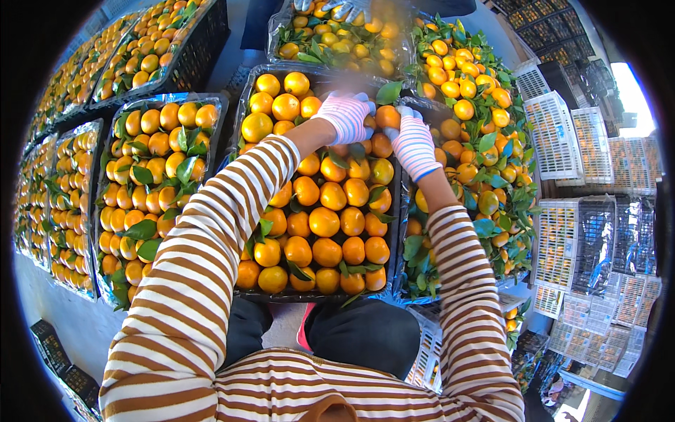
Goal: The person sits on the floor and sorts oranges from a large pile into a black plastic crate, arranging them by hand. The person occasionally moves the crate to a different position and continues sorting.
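My right hand (414,141), in a striped knit glove, has its thumb and fingers around an orange citrus fruit (388,117) at the right rim of the crate before me. A green leaf (389,93) stands just above that fruit. My left hand (345,119), gloved alike, rests low over the fruit in the same crate, its fingers pointing right; whether it grips one is hidden. The lined black crate (269,296) holds rows of orange fruit (324,221), with some leaves tucked between them.
At right lies a heap of leafy loose fruit (488,153). Another person's gloved hand (350,7) is over a fruit crate (337,55) ahead. A filled crate (153,158) stands at left; white plastic baskets (553,137) are stacked far right.
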`<state>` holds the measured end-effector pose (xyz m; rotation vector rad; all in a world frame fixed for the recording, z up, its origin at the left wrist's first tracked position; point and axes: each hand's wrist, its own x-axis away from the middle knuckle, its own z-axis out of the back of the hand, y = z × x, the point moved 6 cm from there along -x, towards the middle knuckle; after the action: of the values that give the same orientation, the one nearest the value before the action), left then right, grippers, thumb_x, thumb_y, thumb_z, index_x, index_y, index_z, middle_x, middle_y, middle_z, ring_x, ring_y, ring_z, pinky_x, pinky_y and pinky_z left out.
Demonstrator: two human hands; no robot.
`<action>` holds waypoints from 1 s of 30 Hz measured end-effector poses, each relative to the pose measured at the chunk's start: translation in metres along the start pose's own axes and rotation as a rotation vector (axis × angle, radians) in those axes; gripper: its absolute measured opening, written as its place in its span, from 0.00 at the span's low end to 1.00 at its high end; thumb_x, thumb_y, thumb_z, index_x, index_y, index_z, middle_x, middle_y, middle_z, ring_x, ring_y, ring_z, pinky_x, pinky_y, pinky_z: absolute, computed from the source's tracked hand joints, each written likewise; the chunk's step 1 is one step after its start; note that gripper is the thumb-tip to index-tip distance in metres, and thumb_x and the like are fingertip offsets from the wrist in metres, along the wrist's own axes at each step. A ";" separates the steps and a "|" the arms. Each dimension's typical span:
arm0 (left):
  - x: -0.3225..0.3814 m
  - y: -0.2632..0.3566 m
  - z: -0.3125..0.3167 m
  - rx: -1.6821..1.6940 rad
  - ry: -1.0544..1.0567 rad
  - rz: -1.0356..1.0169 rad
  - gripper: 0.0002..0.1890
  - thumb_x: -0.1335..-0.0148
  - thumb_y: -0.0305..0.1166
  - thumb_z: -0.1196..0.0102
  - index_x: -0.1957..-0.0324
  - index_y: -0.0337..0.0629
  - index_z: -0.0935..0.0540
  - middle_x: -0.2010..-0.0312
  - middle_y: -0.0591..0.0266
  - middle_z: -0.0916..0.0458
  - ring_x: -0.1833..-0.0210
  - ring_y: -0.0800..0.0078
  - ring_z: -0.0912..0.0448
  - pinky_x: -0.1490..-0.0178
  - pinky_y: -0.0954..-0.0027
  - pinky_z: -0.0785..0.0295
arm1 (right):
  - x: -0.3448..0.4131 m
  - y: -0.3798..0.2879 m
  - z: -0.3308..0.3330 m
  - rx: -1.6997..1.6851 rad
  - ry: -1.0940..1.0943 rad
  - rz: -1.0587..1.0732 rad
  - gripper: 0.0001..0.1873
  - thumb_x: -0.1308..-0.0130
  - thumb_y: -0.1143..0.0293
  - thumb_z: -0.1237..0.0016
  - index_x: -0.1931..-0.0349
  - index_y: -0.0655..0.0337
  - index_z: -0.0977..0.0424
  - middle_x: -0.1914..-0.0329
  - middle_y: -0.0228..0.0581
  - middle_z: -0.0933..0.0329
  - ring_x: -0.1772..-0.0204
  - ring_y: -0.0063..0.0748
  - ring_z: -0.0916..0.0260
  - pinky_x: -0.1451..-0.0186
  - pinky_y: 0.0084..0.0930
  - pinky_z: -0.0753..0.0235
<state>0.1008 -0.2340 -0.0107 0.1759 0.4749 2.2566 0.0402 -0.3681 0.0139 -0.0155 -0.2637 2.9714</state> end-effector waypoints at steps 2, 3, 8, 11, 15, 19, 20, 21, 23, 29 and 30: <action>0.001 -0.001 -0.001 -0.003 0.011 0.015 0.25 0.42 0.48 0.38 0.46 0.48 0.18 0.46 0.55 0.22 0.40 0.55 0.23 0.34 0.51 0.34 | -0.001 -0.005 0.000 0.099 0.043 0.009 0.31 0.38 0.59 0.38 0.37 0.61 0.32 0.42 0.58 0.25 0.41 0.59 0.25 0.36 0.50 0.26; 0.001 -0.001 -0.001 -0.007 0.022 0.017 0.25 0.42 0.48 0.38 0.46 0.48 0.18 0.46 0.55 0.22 0.40 0.55 0.23 0.34 0.51 0.34 | -0.001 -0.008 -0.002 0.160 0.040 -0.003 0.30 0.38 0.59 0.39 0.39 0.61 0.30 0.43 0.57 0.25 0.41 0.58 0.24 0.36 0.50 0.26; 0.004 0.000 0.003 0.001 0.046 0.043 0.24 0.43 0.48 0.38 0.48 0.47 0.18 0.47 0.55 0.20 0.40 0.55 0.22 0.36 0.52 0.31 | -0.006 -0.016 -0.006 0.291 -0.077 0.078 0.23 0.34 0.56 0.44 0.45 0.61 0.26 0.48 0.53 0.21 0.45 0.55 0.22 0.42 0.48 0.23; 0.005 0.004 0.007 -0.021 0.067 0.045 0.23 0.45 0.46 0.38 0.50 0.46 0.16 0.49 0.55 0.18 0.42 0.54 0.21 0.40 0.53 0.26 | -0.011 -0.015 -0.006 0.323 -0.105 0.091 0.19 0.33 0.57 0.48 0.49 0.62 0.22 0.49 0.54 0.20 0.46 0.56 0.22 0.43 0.48 0.22; 0.002 0.003 0.001 -0.037 -0.069 0.089 0.26 0.41 0.48 0.39 0.42 0.49 0.21 0.43 0.54 0.21 0.38 0.55 0.23 0.32 0.51 0.36 | -0.014 -0.009 -0.021 0.314 -0.216 0.106 0.19 0.33 0.59 0.49 0.52 0.65 0.20 0.47 0.56 0.20 0.44 0.57 0.22 0.41 0.47 0.23; 0.002 0.011 0.000 -0.049 -0.038 0.019 0.31 0.36 0.44 0.43 0.29 0.57 0.31 0.36 0.51 0.25 0.33 0.53 0.26 0.28 0.48 0.40 | -0.015 -0.005 -0.028 0.207 -0.185 0.038 0.21 0.35 0.58 0.47 0.49 0.64 0.21 0.45 0.58 0.22 0.41 0.58 0.23 0.38 0.46 0.23; 0.001 0.012 -0.002 -0.072 -0.057 0.011 0.31 0.35 0.44 0.44 0.29 0.58 0.30 0.36 0.51 0.26 0.33 0.53 0.26 0.28 0.48 0.39 | -0.014 -0.006 -0.032 0.193 -0.225 0.021 0.22 0.35 0.57 0.48 0.48 0.63 0.22 0.43 0.58 0.23 0.40 0.58 0.24 0.37 0.46 0.24; 0.001 0.014 -0.001 -0.098 -0.049 -0.008 0.31 0.35 0.44 0.44 0.29 0.58 0.30 0.36 0.50 0.26 0.33 0.52 0.27 0.29 0.48 0.39 | -0.014 -0.005 -0.030 0.190 -0.205 -0.004 0.23 0.34 0.56 0.49 0.47 0.63 0.23 0.42 0.58 0.23 0.39 0.58 0.25 0.35 0.46 0.26; 0.003 0.014 -0.002 -0.106 -0.041 -0.002 0.29 0.35 0.44 0.46 0.31 0.60 0.28 0.42 0.52 0.24 0.37 0.54 0.25 0.32 0.49 0.36 | -0.012 0.000 -0.027 0.079 -0.262 0.006 0.24 0.33 0.54 0.52 0.45 0.62 0.23 0.40 0.58 0.24 0.35 0.57 0.28 0.31 0.46 0.30; 0.005 0.012 -0.007 -0.096 0.016 -0.018 0.28 0.36 0.44 0.47 0.32 0.62 0.26 0.43 0.53 0.23 0.37 0.54 0.26 0.33 0.47 0.36 | -0.023 0.099 0.039 0.163 0.117 -0.141 0.20 0.36 0.52 0.48 0.51 0.54 0.18 0.54 0.53 0.16 0.49 0.52 0.19 0.45 0.47 0.20; 0.004 0.012 -0.007 -0.113 0.000 -0.019 0.28 0.35 0.45 0.47 0.32 0.62 0.27 0.42 0.53 0.24 0.37 0.54 0.26 0.32 0.47 0.36 | -0.025 0.116 0.037 0.370 0.076 -0.164 0.24 0.36 0.53 0.47 0.44 0.55 0.23 0.44 0.54 0.21 0.42 0.53 0.22 0.43 0.49 0.21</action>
<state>0.0881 -0.2400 -0.0130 0.1127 0.3464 2.2583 0.0457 -0.4916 0.0296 -0.0590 0.2821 2.8001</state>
